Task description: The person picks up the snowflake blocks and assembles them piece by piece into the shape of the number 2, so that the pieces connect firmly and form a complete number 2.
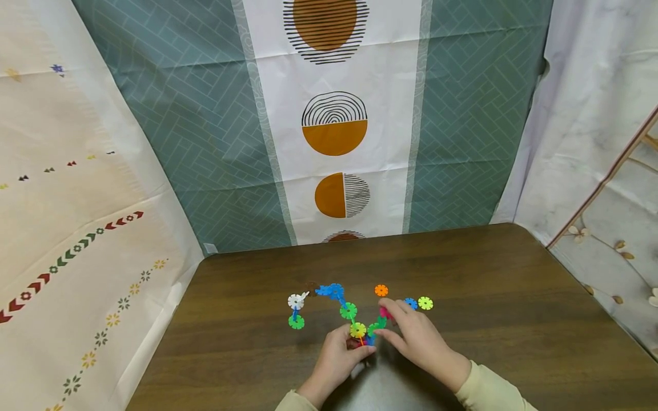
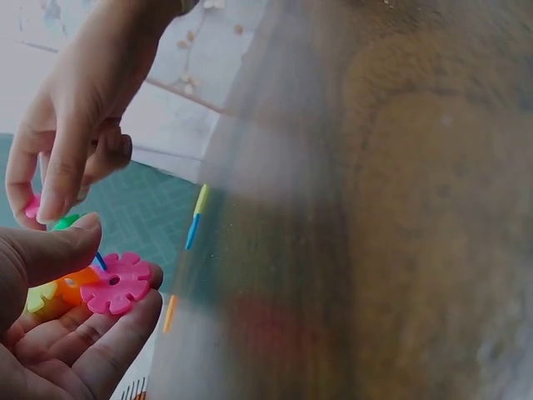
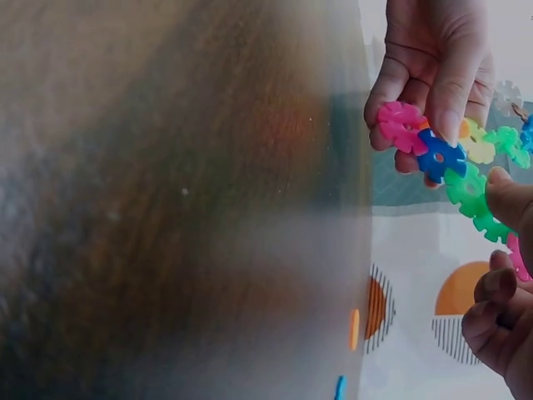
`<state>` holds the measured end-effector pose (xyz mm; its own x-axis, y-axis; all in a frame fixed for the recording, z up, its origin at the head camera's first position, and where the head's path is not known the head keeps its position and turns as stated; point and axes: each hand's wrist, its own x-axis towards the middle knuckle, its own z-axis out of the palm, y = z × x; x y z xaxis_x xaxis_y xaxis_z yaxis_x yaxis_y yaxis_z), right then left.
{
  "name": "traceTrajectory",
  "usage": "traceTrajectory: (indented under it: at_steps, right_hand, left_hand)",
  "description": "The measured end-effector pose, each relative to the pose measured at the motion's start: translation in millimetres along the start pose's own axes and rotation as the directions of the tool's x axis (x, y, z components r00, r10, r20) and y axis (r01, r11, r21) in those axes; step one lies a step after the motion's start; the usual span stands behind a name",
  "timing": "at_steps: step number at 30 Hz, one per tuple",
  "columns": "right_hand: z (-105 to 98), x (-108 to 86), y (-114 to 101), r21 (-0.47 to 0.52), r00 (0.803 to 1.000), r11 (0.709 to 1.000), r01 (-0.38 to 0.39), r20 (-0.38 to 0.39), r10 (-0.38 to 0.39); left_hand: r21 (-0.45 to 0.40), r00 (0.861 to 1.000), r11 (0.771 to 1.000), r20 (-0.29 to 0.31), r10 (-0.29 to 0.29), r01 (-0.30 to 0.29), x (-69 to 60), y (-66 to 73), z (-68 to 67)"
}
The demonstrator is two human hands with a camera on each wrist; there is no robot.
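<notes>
Slotted plastic flower discs are joined into a long bent chain in several colours. My left hand point(image 1: 334, 354) holds it near a yellow disc point(image 1: 357, 330), with a pink disc point(image 2: 117, 283) and an orange disc point(image 2: 77, 285) between thumb and fingers. From there the chain runs over a green disc point(image 1: 348, 311) and blue discs point(image 1: 331, 291) to a white disc point(image 1: 295, 301) and a green end disc point(image 1: 296, 322). A blue disc point(image 3: 440, 157) links to green discs point(image 3: 466, 190) on the other side. My right hand point(image 1: 421, 337) pinches these beside a pink disc point(image 3: 518, 254), partly hidden by its fingers.
Beyond my right hand, an orange disc point(image 1: 381, 290), a blue disc point(image 1: 410, 303) and a yellow-green disc point(image 1: 425, 303) lie loose on the brown wooden table point(image 1: 231, 354). A patterned green and white cloth point(image 1: 339, 165) hangs behind the table's far edge.
</notes>
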<state>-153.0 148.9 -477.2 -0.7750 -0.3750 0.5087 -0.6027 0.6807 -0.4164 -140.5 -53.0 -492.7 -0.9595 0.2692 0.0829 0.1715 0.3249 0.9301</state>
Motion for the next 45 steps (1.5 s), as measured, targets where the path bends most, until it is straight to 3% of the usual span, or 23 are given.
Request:
traceTrajectory:
  at_steps: [7,16,26,32,35,41,45]
  right_hand:
    - [2.9,-1.0,0.3,0.035,0.999,0.999,-0.019,0.049,0.017]
    - [0.8,-1.4,1.1,0.016,0.999,1.000,-0.026,0.044,0.025]
    - [-12.6,-1.3,11.1,0.015,0.997,0.997,-0.074,0.024,0.074]
    - [-20.1,1.3,26.2,-0.060,0.995,0.993,-0.101,0.000,0.101]
    - [-23.0,2.1,35.8,-0.095,0.988,0.984,-0.150,0.021,0.153]
    - [-28.6,2.2,54.6,-0.184,0.961,0.947,-0.264,0.035,0.274]
    - [-31.3,0.6,64.6,-0.244,0.951,0.927,-0.286,0.046,0.306]
  left_hand:
    - [0.003,1.000,1.000,0.012,0.007,-0.007,-0.6,0.5,-0.9]
    - [0.003,0.999,1.000,0.025,-0.022,0.022,0.6,-2.1,-1.3]
    - [-0.004,1.000,1.000,-0.007,-0.029,0.029,1.3,-7.3,-5.1]
    - [-0.001,0.999,0.999,-0.016,-0.035,0.035,1.2,-9.2,-7.4]
    - [0.000,0.999,0.999,-0.016,-0.040,0.040,1.2,-9.1,-8.4]
    - [-0.010,0.999,0.999,-0.016,-0.052,0.052,0.7,-8.2,-9.9]
    - [-0.026,0.998,0.998,-0.014,-0.063,0.063,0.6,-9.0,-10.9]
